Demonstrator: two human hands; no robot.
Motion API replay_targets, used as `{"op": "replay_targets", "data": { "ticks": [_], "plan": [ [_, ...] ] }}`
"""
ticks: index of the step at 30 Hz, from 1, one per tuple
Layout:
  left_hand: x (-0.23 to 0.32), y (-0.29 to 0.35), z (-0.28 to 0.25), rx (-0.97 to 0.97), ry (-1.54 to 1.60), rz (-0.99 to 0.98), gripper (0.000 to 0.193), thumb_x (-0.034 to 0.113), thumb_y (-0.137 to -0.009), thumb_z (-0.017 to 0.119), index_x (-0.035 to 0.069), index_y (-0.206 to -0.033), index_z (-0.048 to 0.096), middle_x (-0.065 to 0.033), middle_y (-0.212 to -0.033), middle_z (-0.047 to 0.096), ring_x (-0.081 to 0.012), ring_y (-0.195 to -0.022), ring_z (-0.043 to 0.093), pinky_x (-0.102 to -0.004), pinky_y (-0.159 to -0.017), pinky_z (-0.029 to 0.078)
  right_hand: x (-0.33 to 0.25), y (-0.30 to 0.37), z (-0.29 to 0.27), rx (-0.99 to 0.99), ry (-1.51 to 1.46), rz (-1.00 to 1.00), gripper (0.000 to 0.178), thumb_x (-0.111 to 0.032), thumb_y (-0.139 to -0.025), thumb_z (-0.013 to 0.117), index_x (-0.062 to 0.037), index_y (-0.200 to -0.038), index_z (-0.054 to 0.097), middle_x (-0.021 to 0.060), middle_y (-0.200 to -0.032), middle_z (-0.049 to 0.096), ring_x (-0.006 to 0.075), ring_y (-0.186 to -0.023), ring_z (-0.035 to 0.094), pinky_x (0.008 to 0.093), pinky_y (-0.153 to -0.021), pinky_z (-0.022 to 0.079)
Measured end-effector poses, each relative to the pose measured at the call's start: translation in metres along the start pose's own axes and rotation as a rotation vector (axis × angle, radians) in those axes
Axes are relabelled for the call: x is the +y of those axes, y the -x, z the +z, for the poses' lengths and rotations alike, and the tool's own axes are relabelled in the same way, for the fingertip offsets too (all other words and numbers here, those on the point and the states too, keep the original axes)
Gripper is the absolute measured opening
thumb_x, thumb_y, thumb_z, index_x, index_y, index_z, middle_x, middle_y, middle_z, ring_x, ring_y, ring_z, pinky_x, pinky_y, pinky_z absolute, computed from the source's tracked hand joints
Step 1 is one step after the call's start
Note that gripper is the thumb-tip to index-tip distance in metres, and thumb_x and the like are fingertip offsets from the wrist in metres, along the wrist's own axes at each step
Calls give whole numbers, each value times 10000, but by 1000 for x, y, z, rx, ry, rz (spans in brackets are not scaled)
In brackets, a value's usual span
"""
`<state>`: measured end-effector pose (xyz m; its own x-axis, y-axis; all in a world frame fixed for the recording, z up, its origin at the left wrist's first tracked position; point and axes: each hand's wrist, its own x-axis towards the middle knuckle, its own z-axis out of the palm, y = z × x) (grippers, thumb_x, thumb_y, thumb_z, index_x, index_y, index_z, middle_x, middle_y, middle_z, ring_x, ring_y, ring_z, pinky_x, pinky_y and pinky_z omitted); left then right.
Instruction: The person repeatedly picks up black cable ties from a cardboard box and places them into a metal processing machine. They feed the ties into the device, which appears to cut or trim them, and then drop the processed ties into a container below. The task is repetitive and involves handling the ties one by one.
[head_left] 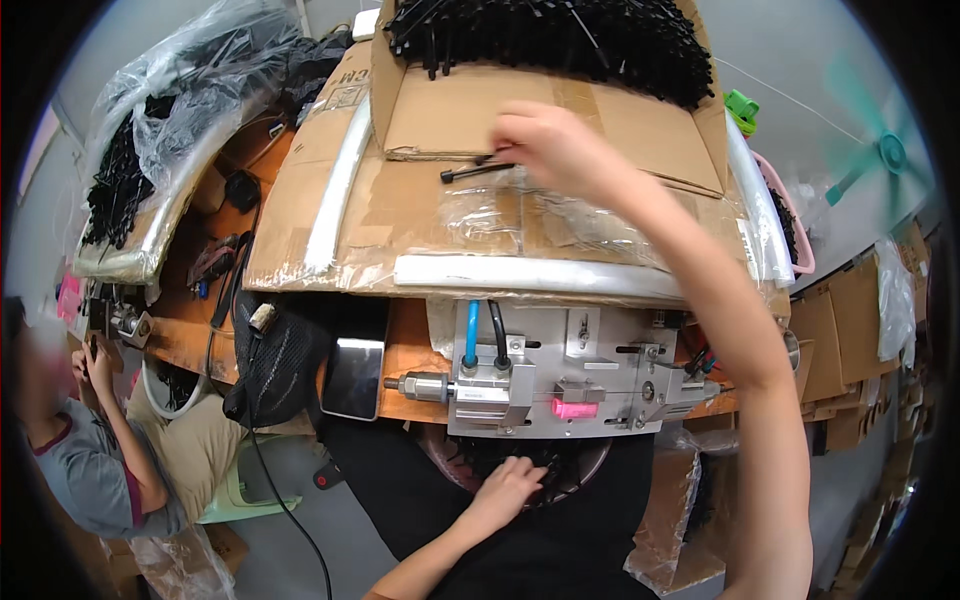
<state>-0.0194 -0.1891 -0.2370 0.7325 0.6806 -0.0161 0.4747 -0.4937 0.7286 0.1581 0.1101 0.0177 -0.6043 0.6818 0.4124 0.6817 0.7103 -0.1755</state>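
My right hand [545, 140] is raised over the cardboard, its fingers pinched on thin black rods [478, 171] with small knobbed ends. How many rods are inside the fingers is hidden. Just beyond it, a large pile of similar black rods [560, 40] fills the back of an open cardboard box [460, 110]. My left hand [508, 490] rests low in front of my lap, over a round basin [597, 470] of black pieces. Its fingers are bent a little and apart, touching the pieces. Between the hands stands a metal clamping fixture [545, 370] with a pink block [575, 408].
A white padded edge [530, 270] borders the cardboard. A phone [353, 375] and a black mesh bag [280, 360] lie left of the fixture, near blue and black air hoses [473, 335]. A seated co-worker [110, 460] is at far left. A green fan [885, 150] stands at right.
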Motion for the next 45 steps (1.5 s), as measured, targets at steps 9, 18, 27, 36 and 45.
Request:
{"op": "replay_targets", "data": {
  "ticks": [9, 18, 27, 36, 45],
  "plan": [
    [-17, -30, 56, -48, -567, 307, 654, 479, -814, 679, 242, -1392, 484, -63, -1415, 473, -279, -1306, 441, -612, -1058, 329, -16, -22, 35, -259, 247, 23, 65, -24, -856, 628, 13, -910, 628, 157, -956, 632, 356, -914, 625, 417, -783, 495],
    [-95, -109, -28, -94, -124, -317, 434, 404, -915, 606, 160, -1274, 607, -165, -1260, 604, -377, -1209, 533, -475, -1028, 421, 5, 44, 3, 187, 225, -95, 138, -40, -854, 516, 32, -896, 625, 220, -895, 615, 388, -872, 616, 450, -770, 511],
    [-114, -77, -56, 47, -137, -516, 431, 403, -916, 603, 151, -1266, 609, -171, -1246, 609, -381, -1200, 537, -474, -1018, 427, 167, 285, -216, 323, 706, 915, 171, -113, -824, 671, -1, -953, 672, 202, -956, 680, 377, -911, 653, 431, -807, 510],
    [-118, -55, -57, 134, -112, -620, 429, 402, -917, 600, 142, -1258, 611, -177, -1232, 614, -386, -1192, 541, -473, -1009, 432, 237, 282, -184, 277, 734, 1032, 225, -194, -884, 657, -84, -1080, 666, 196, -1010, 689, 391, -976, 654, 473, -826, 520],
    [-120, -38, -55, 199, -60, -661, 427, 401, -917, 597, 132, -1250, 613, -182, -1218, 618, -390, -1183, 546, -472, -1000, 438, 125, 58, -118, 436, 608, 16, 484, -143, -762, 776, -46, -1187, 565, 103, -1196, 578, 299, -1101, 570, 376, -892, 497]
  ]
}}
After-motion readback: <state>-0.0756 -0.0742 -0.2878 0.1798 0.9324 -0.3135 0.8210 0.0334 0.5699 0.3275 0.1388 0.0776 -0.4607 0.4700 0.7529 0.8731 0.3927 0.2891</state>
